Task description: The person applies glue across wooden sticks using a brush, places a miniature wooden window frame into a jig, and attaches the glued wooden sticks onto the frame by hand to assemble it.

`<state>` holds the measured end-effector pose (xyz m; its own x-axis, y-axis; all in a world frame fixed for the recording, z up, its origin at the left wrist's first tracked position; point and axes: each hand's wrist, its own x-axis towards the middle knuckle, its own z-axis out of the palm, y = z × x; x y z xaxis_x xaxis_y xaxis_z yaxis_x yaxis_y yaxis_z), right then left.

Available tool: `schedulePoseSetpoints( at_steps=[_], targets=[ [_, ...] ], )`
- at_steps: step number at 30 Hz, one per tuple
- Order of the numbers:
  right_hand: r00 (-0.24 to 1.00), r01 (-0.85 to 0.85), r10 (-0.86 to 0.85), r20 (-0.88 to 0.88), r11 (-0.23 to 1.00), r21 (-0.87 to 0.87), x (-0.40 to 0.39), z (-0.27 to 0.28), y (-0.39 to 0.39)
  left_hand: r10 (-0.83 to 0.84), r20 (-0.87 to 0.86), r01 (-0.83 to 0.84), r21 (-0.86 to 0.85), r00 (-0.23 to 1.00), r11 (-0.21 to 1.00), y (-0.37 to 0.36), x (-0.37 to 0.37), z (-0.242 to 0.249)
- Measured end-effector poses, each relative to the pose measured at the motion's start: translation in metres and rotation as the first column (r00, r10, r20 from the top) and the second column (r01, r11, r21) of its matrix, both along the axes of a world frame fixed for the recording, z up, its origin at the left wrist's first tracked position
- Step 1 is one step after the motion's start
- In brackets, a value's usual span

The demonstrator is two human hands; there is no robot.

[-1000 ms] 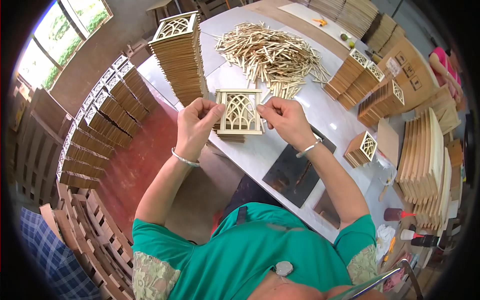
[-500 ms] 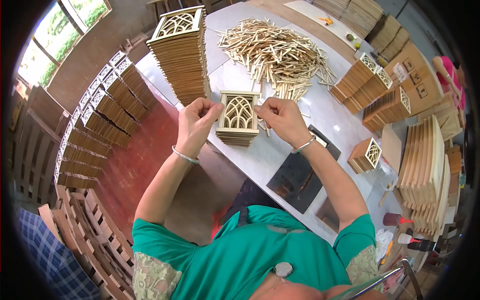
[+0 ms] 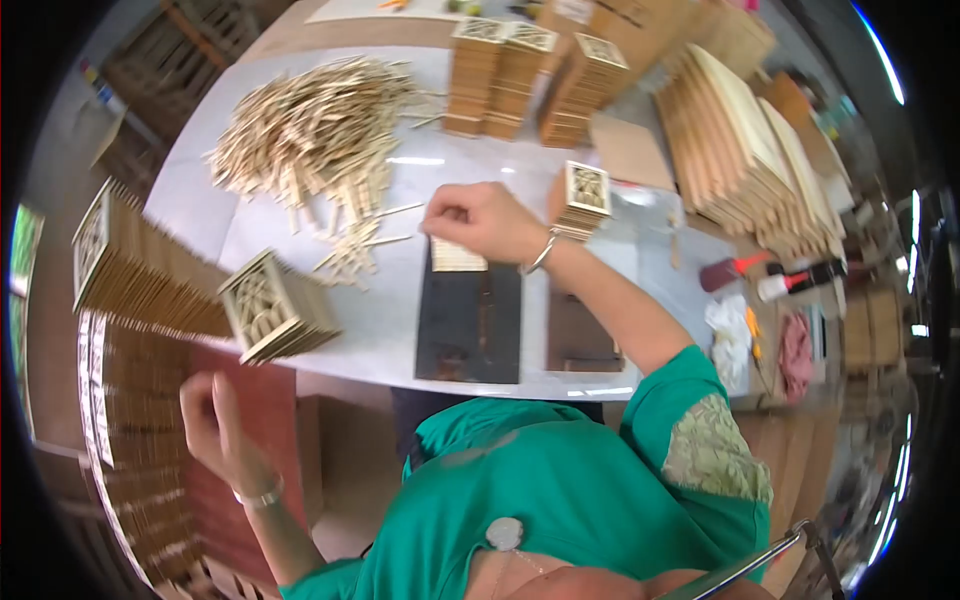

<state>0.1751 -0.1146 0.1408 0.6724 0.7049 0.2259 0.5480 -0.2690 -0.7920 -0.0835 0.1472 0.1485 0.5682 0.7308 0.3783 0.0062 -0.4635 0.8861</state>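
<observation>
My right hand [image 3: 475,220] is closed, fingers bent together, over the top edge of a black board [image 3: 470,325]. Pale short strips [image 3: 457,256] lie on that board just beneath it. Whatever its fingertips hold is too small to make out. My left hand [image 3: 222,425] hangs off the table's near left edge, its thumb and a finger raised and apart, with nothing between them. Above it stands a short stack of wooden lattice frames [image 3: 270,305], touched by neither hand. A tall stack of similar frames [image 3: 145,265] leans in view at the far left.
A heap of thin wooden sticks [image 3: 310,135] covers the table's back left. More frame stacks [image 3: 480,80] stand at the back, and a small one [image 3: 578,200] is right of my right hand. Curved boards [image 3: 725,145], a red-tipped bottle [image 3: 722,272] and white plastic [image 3: 727,325] lie right.
The view has turned to the right. Both hands have left the short frame stack: my right hand moved over to the black board, my left hand drew back off the table edge.
</observation>
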Motion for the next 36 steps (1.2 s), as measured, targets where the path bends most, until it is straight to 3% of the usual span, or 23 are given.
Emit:
schedulePoseSetpoints(
  at_steps=[1, 3, 4, 6, 8, 12, 17, 21, 23, 25, 27, 29, 32, 36],
  targets=[
    [0.994, 0.099, -0.095, 0.044, 0.991, -0.091, 0.012, 0.004, -0.03, -0.057, 0.023, 0.058, -0.017, 0.998, 0.998, -0.009, -0.009, -0.007],
    [0.971, 0.227, -0.209, 0.115, 0.958, -0.177, 0.037, 0.009, -0.096, -0.201, -0.055, 0.206, 0.119, 0.978, 0.971, -0.045, -0.009, 0.0],
    [0.95, 0.291, -0.256, 0.178, 0.933, -0.211, 0.047, 0.011, -0.125, -0.266, -0.03, 0.267, 0.023, 0.963, 0.963, -0.061, -0.005, -0.01],
    [0.905, 0.357, -0.241, 0.35, 0.877, -0.32, 0.063, 0.007, -0.172, -0.454, -0.146, 0.453, -0.042, 0.879, 0.89, -0.074, 0.001, -0.041],
    [0.93, 0.35, -0.227, 0.291, 0.79, -0.503, 0.072, 0.001, -0.195, -0.563, -0.281, 0.524, -0.208, 0.777, 0.826, -0.093, 0.01, -0.067],
    [0.953, 0.291, -0.148, 0.265, 0.688, -0.664, 0.088, -0.026, -0.21, -0.717, -0.422, 0.705, -0.218, 0.555, 0.675, -0.122, 0.029, -0.081],
    [0.942, 0.316, -0.152, 0.299, 0.701, -0.64, 0.097, -0.04, -0.208, -0.716, -0.506, 0.753, -0.178, 0.481, 0.633, -0.14, 0.056, -0.078],
    [0.933, 0.334, -0.185, 0.308, 0.766, -0.55, 0.067, -0.018, -0.215, -0.747, -0.454, 0.778, -0.163, 0.486, 0.606, -0.159, 0.071, -0.084],
    [0.881, 0.391, -0.23, 0.413, 0.846, -0.363, 0.039, -0.019, -0.229, -0.771, -0.421, 0.798, -0.158, 0.478, 0.581, -0.172, 0.076, -0.084],
    [0.893, 0.363, -0.179, 0.413, 0.83, -0.424, -0.009, -0.019, -0.238, -0.762, -0.446, 0.744, -0.265, 0.469, 0.613, -0.188, 0.077, -0.088],
    [0.906, 0.265, -0.076, 0.416, 0.869, -0.419, -0.053, -0.04, -0.247, -0.807, -0.351, 0.792, -0.23, 0.475, 0.566, -0.202, 0.079, -0.096],
    [0.957, 0.194, -0.059, 0.283, 0.858, -0.476, -0.095, -0.06, -0.25, -0.844, -0.247, 0.826, -0.206, 0.476, 0.525, -0.215, 0.08, -0.112],
    [0.96, 0.203, -0.07, 0.273, 0.842, -0.499, -0.128, -0.097, -0.249, -0.882, -0.228, 0.851, -0.251, 0.412, 0.462, -0.232, 0.083, -0.114],
    [0.921, 0.275, -0.097, 0.376, 0.848, -0.453, -0.134, -0.104, -0.242, -0.903, -0.173, 0.884, -0.201, 0.393, 0.423, -0.252, 0.089, -0.126]
  ],
)
